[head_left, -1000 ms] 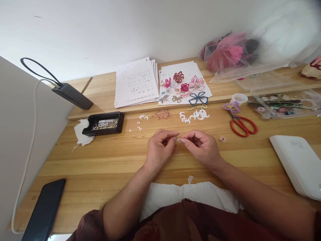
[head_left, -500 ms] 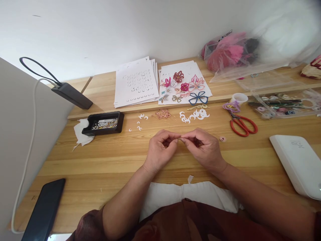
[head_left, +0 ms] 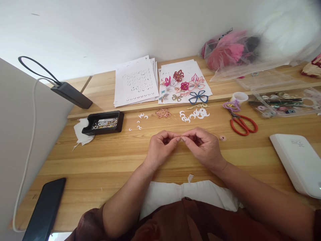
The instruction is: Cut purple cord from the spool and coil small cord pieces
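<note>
Over the middle of the wooden table, my left hand and my right hand meet at the fingertips. Each pinches thumb against index finger; the tiny thing between them is hidden by the fingers. Just beyond my hands lie white paper crescents, a cluster of pinkish-copper wire loops and a few smaller white crescents. Right of my right hand sits a small pink spool. Red-handled scissors lie further right, their tips by a purple thread bundle.
A black tray of beads stands left, near a phone. Behind, paper sheets and wire flowers rest on a raised ledge. At right are a clear box of supplies, a white device and a plastic bag.
My hands stay in nearly the same place, with the fingertips shifted slightly. The thin bit that showed between them is now hidden. Nothing on the table has moved.
</note>
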A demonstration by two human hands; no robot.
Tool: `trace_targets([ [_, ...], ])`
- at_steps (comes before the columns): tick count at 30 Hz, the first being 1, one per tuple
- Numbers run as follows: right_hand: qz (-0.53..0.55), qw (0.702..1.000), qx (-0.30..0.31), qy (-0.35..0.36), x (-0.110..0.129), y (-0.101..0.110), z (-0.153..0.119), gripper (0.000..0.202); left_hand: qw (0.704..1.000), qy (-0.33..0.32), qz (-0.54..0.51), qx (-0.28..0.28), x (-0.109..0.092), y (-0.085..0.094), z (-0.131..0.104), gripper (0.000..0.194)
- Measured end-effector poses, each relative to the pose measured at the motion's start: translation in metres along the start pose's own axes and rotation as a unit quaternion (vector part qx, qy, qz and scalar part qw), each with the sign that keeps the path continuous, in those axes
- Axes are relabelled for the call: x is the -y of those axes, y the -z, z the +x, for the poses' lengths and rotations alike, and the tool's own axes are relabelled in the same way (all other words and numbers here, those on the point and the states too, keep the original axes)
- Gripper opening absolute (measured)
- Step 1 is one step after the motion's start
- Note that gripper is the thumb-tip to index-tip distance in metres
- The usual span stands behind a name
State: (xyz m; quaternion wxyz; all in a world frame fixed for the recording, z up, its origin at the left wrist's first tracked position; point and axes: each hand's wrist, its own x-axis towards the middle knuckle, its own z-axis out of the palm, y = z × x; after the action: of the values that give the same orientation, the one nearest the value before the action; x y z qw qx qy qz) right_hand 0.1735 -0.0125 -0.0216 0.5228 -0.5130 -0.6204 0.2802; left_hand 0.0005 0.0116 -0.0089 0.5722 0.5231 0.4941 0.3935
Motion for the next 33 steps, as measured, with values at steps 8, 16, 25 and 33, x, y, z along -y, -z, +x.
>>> trace_targets([
  [8, 0.072, 0.995, -0.044, -0.059, -0.001, 0.004, 0.006, 0.014, 0.996, 0.076, -0.021, -0.030, -0.006, 0.001, 0.000, 0.029],
  [16, -0.018, 0.999, -0.016, -0.024, -0.010, 0.003, 0.005, 0.013, 0.997, 0.072, -0.031, -0.023, -0.004, 0.000, 0.001, 0.028],
  [25, -0.054, 0.998, -0.010, 0.039, -0.008, 0.005, 0.008, 0.007, 0.998, 0.063, -0.016, -0.002, -0.001, 0.001, 0.002, 0.028],
  [33, -0.030, 0.999, -0.016, 0.006, -0.008, 0.004, 0.004, 0.004, 0.998, 0.064, -0.013, 0.010, -0.006, 0.001, -0.001, 0.028],
])
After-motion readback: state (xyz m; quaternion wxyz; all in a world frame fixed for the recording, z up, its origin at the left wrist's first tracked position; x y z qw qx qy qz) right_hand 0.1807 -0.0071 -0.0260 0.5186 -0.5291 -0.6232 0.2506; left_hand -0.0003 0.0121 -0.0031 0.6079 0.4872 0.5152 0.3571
